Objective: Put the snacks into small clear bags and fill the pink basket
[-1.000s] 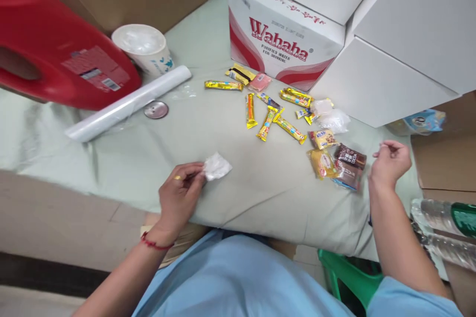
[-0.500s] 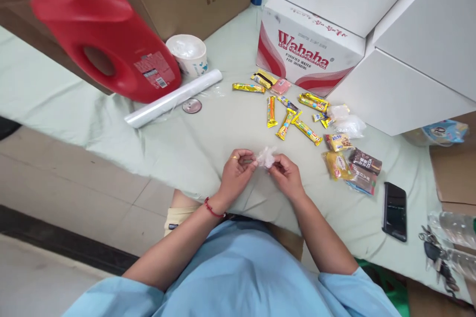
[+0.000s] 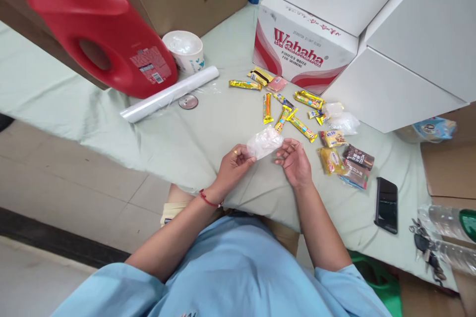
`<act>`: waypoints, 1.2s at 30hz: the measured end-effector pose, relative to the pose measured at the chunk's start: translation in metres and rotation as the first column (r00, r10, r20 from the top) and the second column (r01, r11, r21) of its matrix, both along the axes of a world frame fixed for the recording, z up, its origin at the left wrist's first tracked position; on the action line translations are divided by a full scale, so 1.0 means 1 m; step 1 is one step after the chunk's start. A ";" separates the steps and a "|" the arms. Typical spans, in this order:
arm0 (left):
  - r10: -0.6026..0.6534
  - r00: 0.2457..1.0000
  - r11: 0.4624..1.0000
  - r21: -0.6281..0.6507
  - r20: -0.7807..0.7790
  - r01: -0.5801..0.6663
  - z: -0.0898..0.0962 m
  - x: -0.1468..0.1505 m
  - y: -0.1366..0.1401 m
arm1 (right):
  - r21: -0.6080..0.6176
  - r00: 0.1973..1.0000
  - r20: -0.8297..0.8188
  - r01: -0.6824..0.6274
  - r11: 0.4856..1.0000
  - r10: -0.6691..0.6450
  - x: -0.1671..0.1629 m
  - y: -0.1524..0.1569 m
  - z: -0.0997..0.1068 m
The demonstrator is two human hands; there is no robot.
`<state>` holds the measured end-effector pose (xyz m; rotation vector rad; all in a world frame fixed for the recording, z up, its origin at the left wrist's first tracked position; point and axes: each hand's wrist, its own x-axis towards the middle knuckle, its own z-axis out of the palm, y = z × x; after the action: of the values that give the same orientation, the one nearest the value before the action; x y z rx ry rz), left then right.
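Note:
My left hand (image 3: 235,166) pinches the lower left edge of a small clear plastic bag (image 3: 265,143), which is spread out and wrinkled above the table. Beside the bag's right end, my right hand (image 3: 294,162) has its fingers apart and slightly curled, palm turned inward. Whether its fingertips touch the bag is hard to see. Just beyond the bag lie several yellow-wrapped snack bars (image 3: 303,129), one partly covered by it. To the right are a yellow packaged cake (image 3: 330,160) and dark cocoa packets (image 3: 359,157).
A roll of plastic film (image 3: 171,94), a round badge (image 3: 188,102), a paper cup (image 3: 184,52) and a red jug (image 3: 111,34) stand left. Behind is a Wahaha carton (image 3: 297,49). Crumpled clear bags (image 3: 344,123), a phone (image 3: 386,205) and keys (image 3: 426,247) lie right.
The crumpled bag has been spread out into a flatter, wider shape. My right hand has let go or loosened, moving right with its fingers opened; my left hand keeps its hold.

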<state>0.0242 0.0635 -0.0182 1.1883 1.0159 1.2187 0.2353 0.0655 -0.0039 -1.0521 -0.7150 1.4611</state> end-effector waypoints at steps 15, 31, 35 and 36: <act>-0.032 0.999 0.998 -0.047 0.008 0.033 -0.003 0.002 -0.001 | 0.131 0.916 0.308 0.227 0.965 -0.257 0.004 0.000 -0.007; -0.216 0.975 0.975 -0.048 0.050 0.219 -0.005 0.001 -0.003 | 0.258 0.827 0.561 -0.128 0.958 -0.041 -0.002 -0.005 -0.012; -0.200 0.978 0.980 -0.008 -0.051 0.200 -0.003 0.003 -0.005 | 0.318 0.836 0.535 -0.068 0.946 -0.120 -0.006 -0.005 -0.012; -0.189 0.980 0.982 0.006 -0.065 0.190 -0.002 0.004 -0.005 | 0.304 0.845 0.517 -0.029 0.952 -0.139 -0.007 -0.006 -0.012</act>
<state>0.0281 0.0586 -0.0204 1.3095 0.9206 1.0439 0.2284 0.0595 -0.0163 -1.2361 -1.2522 0.9579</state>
